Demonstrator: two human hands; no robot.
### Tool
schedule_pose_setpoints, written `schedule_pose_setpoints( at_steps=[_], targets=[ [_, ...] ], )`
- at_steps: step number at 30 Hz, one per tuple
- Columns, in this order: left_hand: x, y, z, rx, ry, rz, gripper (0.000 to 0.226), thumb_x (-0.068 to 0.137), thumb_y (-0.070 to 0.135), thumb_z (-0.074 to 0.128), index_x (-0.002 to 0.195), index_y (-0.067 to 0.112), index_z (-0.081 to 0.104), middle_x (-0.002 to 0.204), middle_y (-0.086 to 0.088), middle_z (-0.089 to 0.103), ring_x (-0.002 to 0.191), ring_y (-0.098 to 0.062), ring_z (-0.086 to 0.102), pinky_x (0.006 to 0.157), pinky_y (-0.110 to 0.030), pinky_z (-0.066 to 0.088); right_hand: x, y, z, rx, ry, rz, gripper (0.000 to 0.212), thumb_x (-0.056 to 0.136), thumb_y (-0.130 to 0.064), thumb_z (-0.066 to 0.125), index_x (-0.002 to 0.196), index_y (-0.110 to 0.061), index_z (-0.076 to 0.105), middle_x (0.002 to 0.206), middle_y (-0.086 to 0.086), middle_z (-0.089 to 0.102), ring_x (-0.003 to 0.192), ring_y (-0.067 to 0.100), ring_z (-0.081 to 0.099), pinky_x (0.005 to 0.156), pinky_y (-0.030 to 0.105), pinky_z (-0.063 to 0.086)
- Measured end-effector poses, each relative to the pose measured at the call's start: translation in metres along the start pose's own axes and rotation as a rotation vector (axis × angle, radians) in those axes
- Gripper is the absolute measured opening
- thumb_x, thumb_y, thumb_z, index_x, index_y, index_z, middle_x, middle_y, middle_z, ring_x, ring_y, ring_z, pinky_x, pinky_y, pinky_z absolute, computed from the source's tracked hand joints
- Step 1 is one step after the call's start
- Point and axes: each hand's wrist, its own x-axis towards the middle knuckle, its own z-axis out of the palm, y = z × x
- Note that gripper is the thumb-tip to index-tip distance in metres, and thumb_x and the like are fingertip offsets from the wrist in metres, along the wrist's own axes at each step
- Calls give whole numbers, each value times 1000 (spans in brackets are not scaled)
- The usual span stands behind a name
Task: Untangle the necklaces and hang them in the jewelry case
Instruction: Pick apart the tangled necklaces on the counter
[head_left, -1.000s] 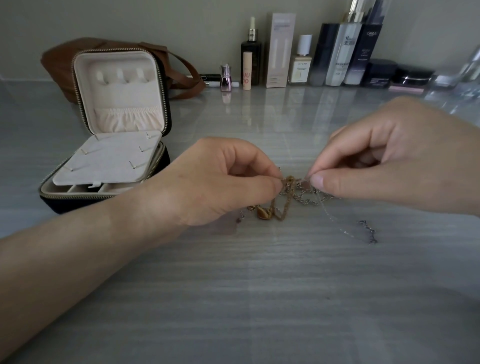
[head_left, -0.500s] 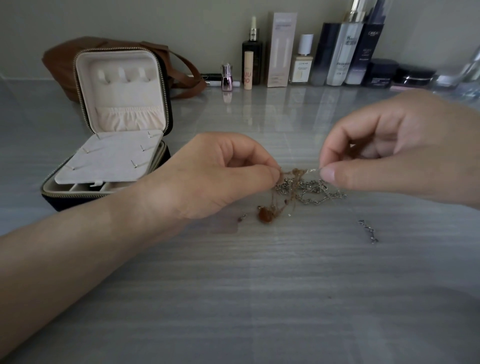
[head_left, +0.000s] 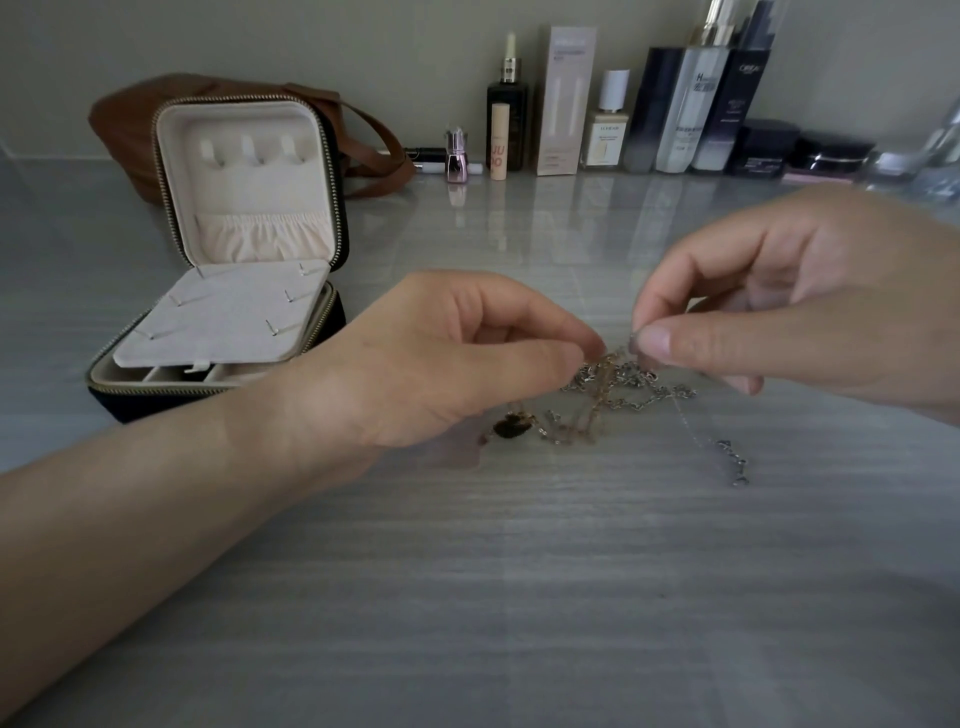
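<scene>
Table (head_left: 519, 597): smooth grey top with a fine streaked grain, polished enough to throw reflections towards the back.
Jewelry case (head_left: 249, 171): dark velvety shell, metal zip teeth, matt cream suede-like lining, gathered cloth pocket.
Gold chain (head_left: 587, 415): yellow metal, shiny links.
Silver chain (head_left: 639, 389): pale metal, glinting links.
Bag (head_left: 124, 135): brown, leather by the look, soft dull sheen.
Bottles (head_left: 691, 114): glossy; glass or plastic, I can't tell.
Carton (head_left: 566, 104): matt card.

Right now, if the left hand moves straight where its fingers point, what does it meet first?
Probably the right hand, just past the tangled necklaces that it pinches; depth is unclear.
</scene>
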Motion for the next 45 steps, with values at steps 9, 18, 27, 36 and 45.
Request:
schedule_pose_setpoints(
  at_steps=[9,18,27,36,45],
  targets=[
    [0,-3,0,-30,20,29,23,57,31,69,76,19,75,77,-9,71,70,-10,62,67,-19,50,0,-1,2,-1,11,5,12,65,-30,69,75,-25,72,54,-9,63,41,4,51,44,11,41],
    [0,-3,1,-61,40,21,20,57,29,69,72,18,75,62,7,67,58,0,58,56,-11,45,1,-5,8,-76,7,8,31,57,-48,73,82,-31,70,68,-9,69,51,30,60,52,23,45],
    [0,-5,2,133,54,31,16,57,30,77,67,19,72,57,1,63,49,-2,52,49,-15,44,0,-13,24,-164,58,1,4,62,-29,67,62,-25,68,41,-20,52,35,1,43,39,6,32],
    [-2,-3,5,228,88,46,6,61,25,69,67,23,69,52,8,60,43,-1,50,43,-18,44,0,-11,28,-201,28,49,3,60,-25,62,57,-24,63,38,-18,49,34,2,44,40,7,34],
    [-1,-4,2,219,68,24,13,57,32,69,66,22,69,62,3,66,49,-11,54,47,-27,47,3,-10,20,-34,94,98,8,61,-24,74,65,-18,68,52,-6,62,45,7,49,49,15,40]
  ],
)
